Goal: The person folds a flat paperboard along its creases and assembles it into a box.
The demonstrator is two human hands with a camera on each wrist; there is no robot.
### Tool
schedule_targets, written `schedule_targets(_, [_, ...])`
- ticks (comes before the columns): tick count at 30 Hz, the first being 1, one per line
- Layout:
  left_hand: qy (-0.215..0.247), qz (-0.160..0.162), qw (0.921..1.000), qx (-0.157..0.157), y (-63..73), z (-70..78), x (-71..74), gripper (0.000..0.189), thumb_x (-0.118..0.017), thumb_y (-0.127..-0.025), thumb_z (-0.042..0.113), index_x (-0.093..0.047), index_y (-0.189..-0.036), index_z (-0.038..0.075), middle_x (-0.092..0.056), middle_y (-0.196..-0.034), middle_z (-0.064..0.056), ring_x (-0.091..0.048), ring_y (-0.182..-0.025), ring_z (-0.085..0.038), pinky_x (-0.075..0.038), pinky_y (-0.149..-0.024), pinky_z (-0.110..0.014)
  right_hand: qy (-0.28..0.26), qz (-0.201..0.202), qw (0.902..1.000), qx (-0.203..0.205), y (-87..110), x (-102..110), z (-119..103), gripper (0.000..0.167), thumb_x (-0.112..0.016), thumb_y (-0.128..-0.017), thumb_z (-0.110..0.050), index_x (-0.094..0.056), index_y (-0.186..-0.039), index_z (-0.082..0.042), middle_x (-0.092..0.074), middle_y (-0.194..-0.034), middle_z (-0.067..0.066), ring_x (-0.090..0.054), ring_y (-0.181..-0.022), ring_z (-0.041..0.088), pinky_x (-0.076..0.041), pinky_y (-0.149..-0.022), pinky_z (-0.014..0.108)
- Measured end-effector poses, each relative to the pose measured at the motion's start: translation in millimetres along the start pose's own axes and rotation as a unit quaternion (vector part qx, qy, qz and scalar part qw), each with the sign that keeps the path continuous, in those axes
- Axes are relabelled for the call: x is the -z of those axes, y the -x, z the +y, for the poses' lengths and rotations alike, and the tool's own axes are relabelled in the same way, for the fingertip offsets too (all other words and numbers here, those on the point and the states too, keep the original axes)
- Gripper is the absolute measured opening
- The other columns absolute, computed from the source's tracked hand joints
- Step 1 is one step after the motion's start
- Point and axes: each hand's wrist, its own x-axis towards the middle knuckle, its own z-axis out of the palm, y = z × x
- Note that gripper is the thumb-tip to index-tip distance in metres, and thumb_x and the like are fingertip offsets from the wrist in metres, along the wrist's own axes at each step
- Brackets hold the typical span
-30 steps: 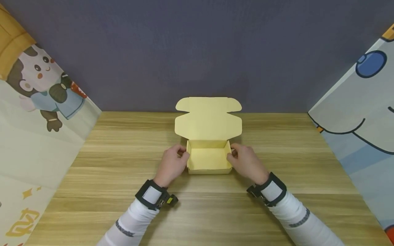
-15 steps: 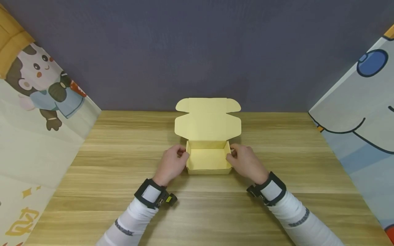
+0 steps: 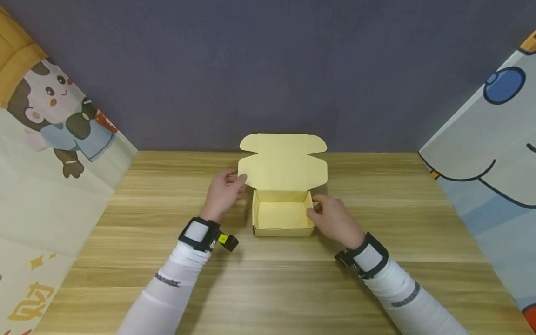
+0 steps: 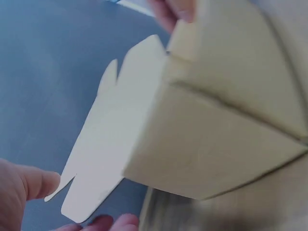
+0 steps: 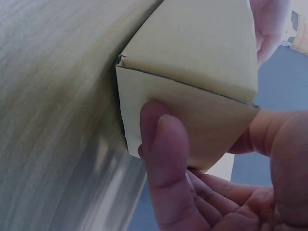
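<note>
The box [image 3: 283,233] is free from above, lid [image 3: 282,163] blocking behind.

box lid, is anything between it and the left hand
Nothing visible: in the head view the left hand is at the left edge of the box lid, and the left wrist view shows nothing between them.

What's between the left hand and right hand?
The open yellow cardboard box, plus a strip of wooden tabletop beside the left hand; the head view shows both.

Open pale-yellow cardboard box [image 3: 283,214]
</note>
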Motion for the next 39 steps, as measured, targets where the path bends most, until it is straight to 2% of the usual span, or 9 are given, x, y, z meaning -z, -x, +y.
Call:
schedule_targets(7, [0.045,0.015,0.9988,0.012,-19.3,10.3,0.2,0.045,-0.067,-0.105,0.010,-0.057,-0.144,-0.007,-0.070,-0.121,-0.025,-0.074,-0.091,-0.042,-0.064,-0.085,-0.047,-0.005,-0.010,0.9999,-0.009,-0.2,2.4,0.2,0.042,-0.063,-0.099,-0.017,-0.064,-0.132,0.011,-0.076,-0.100,0.015,-0.070,-0.082,0.021,-0.059,-0.071,0.038])
schedule_targets(12, [0.072,0.024,0.9970,0.017,-22.5,9.6,-1.5,0.040,-0.067,-0.102,0.001,-0.059,-0.140,-0.007,-0.071,-0.112,-0.023,-0.072,-0.091,-0.044,-0.065,-0.082,-0.044,-0.024,-0.007,0.9991,-0.033,-6.5,14.9,9.3,0.059,-0.064,-0.105,-0.037,-0.059,-0.139,0.011,-0.076,-0.110,0.020,-0.074,-0.088,0.025,-0.060,-0.076,0.042])
schedule_targets(14, [0.072,0.023,0.9970,0.016,-22.6,9.4,-0.9,0.040,-0.067,-0.101,0.000,-0.059,-0.140,-0.008,-0.071,-0.112,-0.024,-0.073,-0.089,-0.041,-0.065,-0.082,-0.044,-0.048,0.004,0.9975,-0.051,-12.2,23.6,15.3,0.070,-0.064,-0.106,-0.045,-0.053,-0.144,0.012,-0.074,-0.116,0.025,-0.076,-0.090,0.030,-0.062,-0.078,0.045])
schedule_targets(17, [0.073,0.021,0.9970,0.015,-23.0,9.5,0.5,0.040,-0.067,-0.101,-0.001,-0.060,-0.140,-0.008,-0.071,-0.114,-0.026,-0.073,-0.084,-0.036,-0.065,-0.083,-0.045,-0.104,0.029,0.9917,-0.070,-22.2,34.2,22.0,0.075,-0.063,-0.106,-0.046,-0.044,-0.152,0.011,-0.070,-0.122,0.028,-0.077,-0.088,0.035,-0.064,-0.074,0.044])
schedule_targets(20, [0.071,0.021,0.9971,0.017,-23.0,9.1,1.6,0.039,-0.067,-0.101,-0.001,-0.061,-0.139,-0.008,-0.071,-0.116,-0.027,-0.073,-0.083,-0.032,-0.064,-0.084,-0.047,-0.164,0.064,0.9824,-0.063,-32.6,39.7,25.4,0.066,-0.062,-0.108,-0.034,-0.043,-0.153,0.011,-0.069,-0.125,0.030,-0.075,-0.096,0.044,-0.065,-0.079,0.049])
schedule_targets(22, [0.069,0.023,0.9972,0.019,-22.8,9.0,1.9,0.038,-0.067,-0.101,0.000,-0.061,-0.138,-0.008,-0.071,-0.117,-0.027,-0.073,-0.083,-0.031,-0.064,-0.086,-0.048,-0.175,0.088,0.9793,-0.050,-38.4,41.1,26.2,0.055,-0.061,-0.109,-0.025,-0.049,-0.149,0.011,-0.070,-0.123,0.030,-0.074,-0.096,0.046,-0.064,-0.081,0.049])
schedule_targets(26, [0.067,0.029,0.9972,0.018,-21.8,10.0,0.7,0.037,-0.068,-0.101,0.000,-0.062,-0.137,-0.006,-0.071,-0.115,-0.024,-0.073,-0.082,-0.029,-0.062,-0.089,-0.052,-0.172,0.137,0.9753,-0.022,-45.6,40.1,24.1,0.036,-0.062,-0.106,-0.011,-0.063,-0.134,0.012,-0.073,-0.111,0.029,-0.075,-0.084,0.042,-0.064,-0.072,0.033])
schedule_targets(29, [0.058,0.035,0.9977,0.005,-18.7,11.9,-1.0,0.035,-0.069,-0.100,0.000,-0.064,-0.135,-0.006,-0.071,-0.113,-0.022,-0.073,-0.081,-0.027,-0.062,-0.089,-0.052,-0.164,0.162,0.9730,-0.008,-47.3,37.9,20.0,0.028,-0.063,-0.104,-0.007,-0.068,-0.125,0.012,-0.075,-0.103,0.027,-0.074,-0.076,0.036,-0.061,-0.064,0.023])
schedule_targets(39, [-0.001,0.046,0.9942,-0.098,-1.3,17.5,-9.3,0.028,-0.073,-0.097,0.001,-0.069,-0.124,-0.005,-0.073,-0.109,-0.021,-0.074,-0.083,-0.036,-0.065,-0.073,-0.044,-0.165,0.189,0.9681,0.014,-41.1,32.5,0.1,0.024,-0.067,-0.102,-0.005,-0.070,-0.121,0.009,-0.075,-0.100,0.024,-0.073,-0.078,0.034,-0.059,-0.061,0.020])
